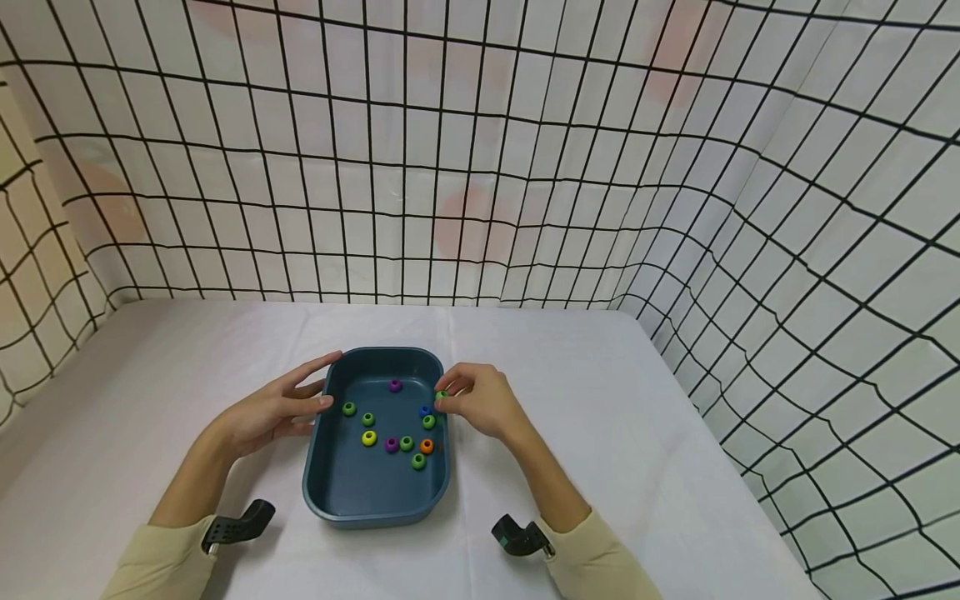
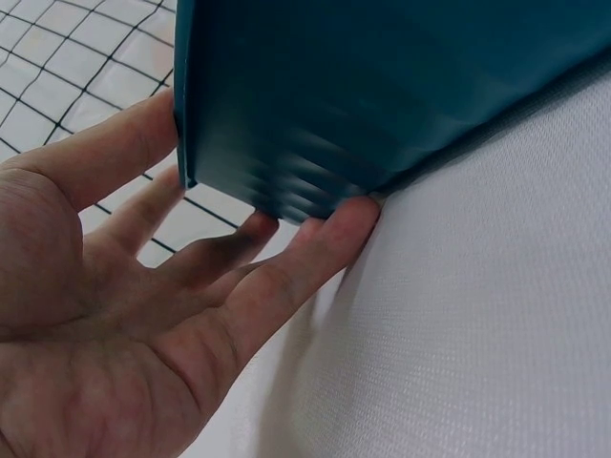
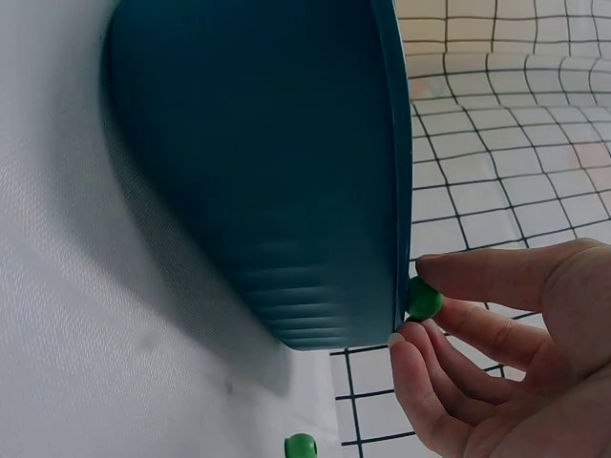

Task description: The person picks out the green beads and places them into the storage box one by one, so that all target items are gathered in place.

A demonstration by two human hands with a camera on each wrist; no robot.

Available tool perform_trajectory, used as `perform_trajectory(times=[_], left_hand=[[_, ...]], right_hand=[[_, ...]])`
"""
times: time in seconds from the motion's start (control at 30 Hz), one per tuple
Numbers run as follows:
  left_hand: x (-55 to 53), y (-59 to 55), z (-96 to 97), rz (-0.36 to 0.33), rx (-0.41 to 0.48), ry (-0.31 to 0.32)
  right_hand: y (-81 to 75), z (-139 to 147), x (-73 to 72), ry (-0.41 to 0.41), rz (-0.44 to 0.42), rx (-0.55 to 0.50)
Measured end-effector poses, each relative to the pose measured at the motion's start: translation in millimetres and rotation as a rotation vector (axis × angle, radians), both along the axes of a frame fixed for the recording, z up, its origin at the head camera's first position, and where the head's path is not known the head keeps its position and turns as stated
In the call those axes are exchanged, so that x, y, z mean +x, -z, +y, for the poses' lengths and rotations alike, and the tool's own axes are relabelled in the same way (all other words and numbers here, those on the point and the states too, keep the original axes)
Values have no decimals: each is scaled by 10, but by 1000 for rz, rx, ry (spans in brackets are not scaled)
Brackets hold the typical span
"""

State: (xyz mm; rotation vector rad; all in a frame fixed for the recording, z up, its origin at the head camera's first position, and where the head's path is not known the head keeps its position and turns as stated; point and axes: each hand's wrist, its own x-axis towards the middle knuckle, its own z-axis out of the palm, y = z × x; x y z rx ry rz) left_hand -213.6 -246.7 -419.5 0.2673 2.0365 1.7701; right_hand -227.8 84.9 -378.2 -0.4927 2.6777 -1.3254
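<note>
A dark blue tray with rounded corners stands on the table, holding several green beads, a yellow bead, purple beads, an orange bead and a blue bead. My right hand pinches a green bead between thumb and fingers at the tray's right rim. On the other side, my left hand has its fingers spread. Its thumb touches the rim, and in the left wrist view its fingertips lie against the ribbed outer wall.
Another green bead shows outside the tray at the bottom edge of the right wrist view. White cloth covers the table. Black netting rises along its back and sides. Dark wrist mounts stick out from both sleeves.
</note>
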Motion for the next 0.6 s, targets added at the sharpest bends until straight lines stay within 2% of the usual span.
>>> perform_trajectory(times=[0.6], left_hand=[[-14, 25, 2, 1, -9, -10]], right_hand=[[13, -65, 61, -82, 6, -2]])
